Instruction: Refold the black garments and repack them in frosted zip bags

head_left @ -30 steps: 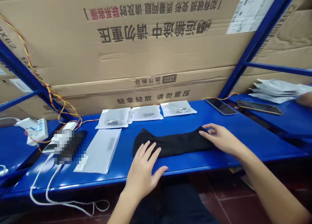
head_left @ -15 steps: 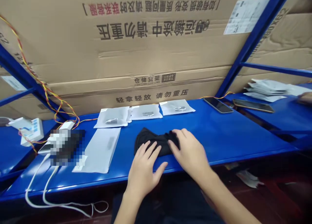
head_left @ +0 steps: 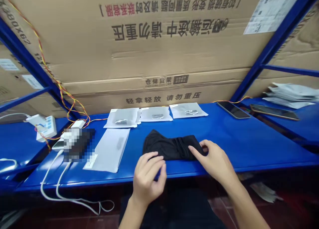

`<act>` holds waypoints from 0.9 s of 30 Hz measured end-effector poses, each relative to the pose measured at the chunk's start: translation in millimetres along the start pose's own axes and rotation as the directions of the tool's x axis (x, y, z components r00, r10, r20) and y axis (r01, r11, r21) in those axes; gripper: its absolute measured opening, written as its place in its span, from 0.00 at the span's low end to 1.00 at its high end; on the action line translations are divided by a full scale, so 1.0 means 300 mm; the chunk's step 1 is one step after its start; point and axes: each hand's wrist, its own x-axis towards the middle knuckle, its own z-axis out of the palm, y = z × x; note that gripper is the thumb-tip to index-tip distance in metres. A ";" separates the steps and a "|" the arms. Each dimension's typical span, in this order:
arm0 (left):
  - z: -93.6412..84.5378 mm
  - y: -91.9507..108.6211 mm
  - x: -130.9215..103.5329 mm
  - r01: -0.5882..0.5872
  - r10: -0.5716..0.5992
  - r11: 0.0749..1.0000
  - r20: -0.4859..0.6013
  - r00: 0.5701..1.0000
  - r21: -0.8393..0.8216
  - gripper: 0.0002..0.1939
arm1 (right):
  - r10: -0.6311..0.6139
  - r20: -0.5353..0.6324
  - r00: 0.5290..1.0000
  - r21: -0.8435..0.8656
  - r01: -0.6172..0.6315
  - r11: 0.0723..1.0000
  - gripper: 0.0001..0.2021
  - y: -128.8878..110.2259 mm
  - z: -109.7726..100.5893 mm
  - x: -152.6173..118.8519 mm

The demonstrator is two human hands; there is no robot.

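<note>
A folded black cloth item (head_left: 171, 147) lies on the blue shelf in front of me; its exact kind does not show. My right hand (head_left: 216, 159) grips its right end, thumb on top and fingers curled around the far side. At its near left edge is my left hand (head_left: 149, 177), fingers loosely bent and thumb apart from them, holding nothing. The left fingertips overlap the cloth's edge; whether they press on it I cannot tell.
A stack of flat white bags (head_left: 109, 149) lies left of the cloth, with more translucent bags (head_left: 156, 114) behind. Two phones, one dark (head_left: 234, 109) and one gold-edged (head_left: 274, 112), lie at right. White cables (head_left: 58, 199) hang over the front edge. Cardboard (head_left: 174, 62) stands behind.
My right hand has moved right, from lying over the cloth to gripping its right end. My left hand has drawn back slightly, its fingers now more bent. The view has shifted left.
</note>
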 end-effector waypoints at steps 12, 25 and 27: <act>-0.066 -0.061 -0.180 0.064 -0.060 0.926 -0.022 0.998 0.372 0.16 | -0.398 -0.375 0.838 -0.046 0.412 0.910 0.11 -0.256 0.032 -0.043; -0.219 -0.158 -0.033 0.195 -0.204 0.870 -0.029 0.979 0.454 0.10 | -0.689 -0.064 0.722 -0.085 0.684 0.725 0.29 -0.224 0.123 -0.079; -0.226 -0.234 -0.002 0.189 -0.266 0.783 0.045 0.963 0.593 0.17 | -0.677 0.066 0.733 -0.108 0.679 0.726 0.37 -0.214 0.121 -0.087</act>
